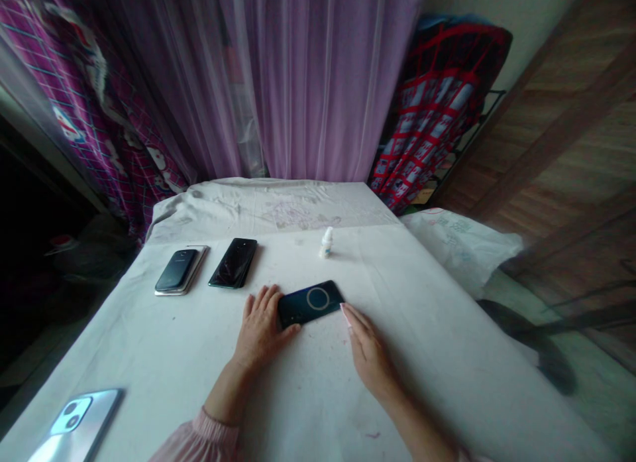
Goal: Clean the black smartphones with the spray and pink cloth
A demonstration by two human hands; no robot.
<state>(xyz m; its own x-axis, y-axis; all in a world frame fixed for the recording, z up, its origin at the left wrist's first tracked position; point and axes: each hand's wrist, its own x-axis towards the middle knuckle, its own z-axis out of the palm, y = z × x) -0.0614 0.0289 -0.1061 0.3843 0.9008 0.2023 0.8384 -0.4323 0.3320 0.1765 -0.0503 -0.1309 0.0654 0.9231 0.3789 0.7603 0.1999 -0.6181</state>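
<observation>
A dark smartphone (301, 307) with a pale ring on its face lies on the white-covered table. My left hand (259, 323) holds its left end, the thumb along the near edge and the fingers at the far corner. At the phone's right end is my right hand (366, 346), fingers closed together around a small pale pink cloth (346, 314). Most of that cloth is hidden by the fingers. Beyond the phone a small white bottle (326, 243) stands upright.
A black phone (233, 263) lies to the left. Beside it a small dark phone (176, 270) rests on a larger pale one. A silver phone (84, 425) is at the near left. A white plastic bag (462, 240) hangs by the right edge; purple curtains (318, 84) hang behind.
</observation>
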